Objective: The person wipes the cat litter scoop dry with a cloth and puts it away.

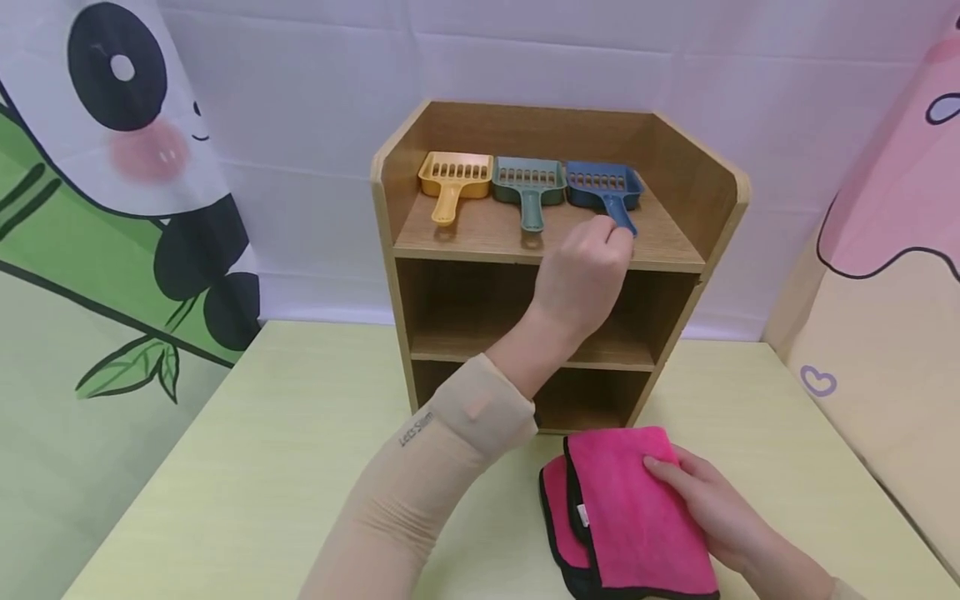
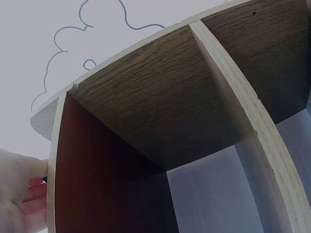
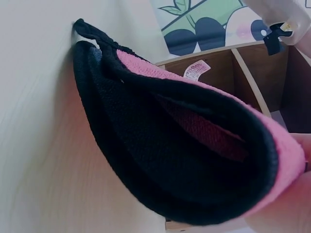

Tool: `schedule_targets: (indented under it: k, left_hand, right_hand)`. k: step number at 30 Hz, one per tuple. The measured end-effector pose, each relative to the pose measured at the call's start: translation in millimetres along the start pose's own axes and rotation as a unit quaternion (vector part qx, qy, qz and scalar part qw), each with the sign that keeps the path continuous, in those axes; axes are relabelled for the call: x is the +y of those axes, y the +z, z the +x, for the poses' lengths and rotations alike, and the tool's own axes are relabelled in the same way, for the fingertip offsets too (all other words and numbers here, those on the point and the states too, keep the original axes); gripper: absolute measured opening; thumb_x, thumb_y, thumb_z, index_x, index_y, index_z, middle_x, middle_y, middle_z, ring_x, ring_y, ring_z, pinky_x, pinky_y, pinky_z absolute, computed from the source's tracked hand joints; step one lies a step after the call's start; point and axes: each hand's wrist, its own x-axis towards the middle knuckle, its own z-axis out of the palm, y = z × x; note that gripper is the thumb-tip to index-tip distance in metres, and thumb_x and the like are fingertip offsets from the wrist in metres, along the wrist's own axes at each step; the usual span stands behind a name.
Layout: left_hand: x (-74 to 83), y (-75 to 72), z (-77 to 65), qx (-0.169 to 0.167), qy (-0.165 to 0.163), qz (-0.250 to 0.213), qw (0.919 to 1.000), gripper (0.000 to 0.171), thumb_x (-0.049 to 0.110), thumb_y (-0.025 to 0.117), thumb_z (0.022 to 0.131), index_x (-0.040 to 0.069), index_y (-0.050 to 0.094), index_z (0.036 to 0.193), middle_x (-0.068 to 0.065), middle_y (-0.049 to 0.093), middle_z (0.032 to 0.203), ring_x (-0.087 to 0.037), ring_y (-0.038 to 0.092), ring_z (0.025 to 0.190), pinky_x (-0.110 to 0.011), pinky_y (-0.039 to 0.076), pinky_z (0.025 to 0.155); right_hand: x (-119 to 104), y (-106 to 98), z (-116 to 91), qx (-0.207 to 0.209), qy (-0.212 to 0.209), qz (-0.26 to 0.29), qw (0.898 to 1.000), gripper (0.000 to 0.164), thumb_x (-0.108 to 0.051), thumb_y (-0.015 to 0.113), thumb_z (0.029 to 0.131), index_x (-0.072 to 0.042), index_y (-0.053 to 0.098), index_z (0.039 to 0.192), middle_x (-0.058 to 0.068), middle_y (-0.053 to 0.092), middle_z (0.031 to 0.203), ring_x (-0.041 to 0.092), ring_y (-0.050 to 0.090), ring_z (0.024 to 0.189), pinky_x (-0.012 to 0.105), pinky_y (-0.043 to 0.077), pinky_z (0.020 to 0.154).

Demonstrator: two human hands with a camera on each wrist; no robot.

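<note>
On the top shelf of a small wooden shelf unit (image 1: 465, 243) lie three slotted litter scoops side by side: a yellow one (image 1: 447, 202), a grey-green one (image 1: 531, 208) and a blue one (image 1: 619, 212). My left hand (image 1: 585, 271) pinches the end of the blue scoop's handle at the shelf's front edge. In the left wrist view the left hand (image 2: 19, 191) shows beside the top board, with a small dark bit between thumb and fingers. A folded pink cloth (image 1: 637, 517) with black edging is in my right hand (image 1: 712, 504), thumb on top.
The unit's two lower compartments (image 1: 592, 400) face me below the top shelf. It stands on a pale yellow table (image 1: 247, 467). Behind hangs a light backdrop (image 1: 300, 167) with cartoon drawings at both sides.
</note>
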Motion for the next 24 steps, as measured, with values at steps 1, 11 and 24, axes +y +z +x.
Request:
schedule_targets:
  k: [1, 11, 24]
  left_hand:
    - [-0.1, -0.2, 0.0, -0.004, -0.002, -0.001, 1.0, 0.032, 0.007, 0.042, 0.098, 0.009, 0.071, 0.086, -0.001, 0.068, 0.085, -0.011, 0.063, 0.073, -0.019, 0.054, 0.069]
    - [-15.9, -19.8, -27.0, 0.029, 0.02, -0.064, 0.9973, 0.024, 0.023, 0.062, 0.09, 0.005, 0.07, 0.105, -0.005, 0.071, 0.1, -0.015, 0.066, 0.092, -0.023, 0.053, 0.087]
    - [-64.7, -44.2, -155.6, -0.09, 0.028, -0.12, 0.9883, 0.03, 0.022, 0.075, 0.078, 0.003, 0.071, 0.101, -0.008, 0.073, 0.094, -0.019, 0.07, 0.084, -0.028, 0.058, 0.07]
  right_hand:
    - [1, -1, 1, 0.0, 0.0, 0.0, 1.0, 0.068, -0.04, 0.05, 0.096, -0.002, 0.023, 0.146, 0.001, 0.066, 0.1, 0.018, 0.067, 0.09, 0.032, 0.056, 0.079]
    - [14, -19, 23, 0.036, 0.006, -0.014, 0.999, 0.069, -0.043, 0.051, 0.095, -0.001, 0.026, 0.144, 0.0, 0.065, 0.099, 0.017, 0.065, 0.089, 0.032, 0.055, 0.079]
    - [23, -49, 45, 0.181, -0.042, -0.386, 0.904, 0.062, -0.041, 0.065, 0.087, 0.006, 0.049, 0.124, 0.009, 0.062, 0.09, 0.016, 0.056, 0.074, 0.026, 0.049, 0.06]
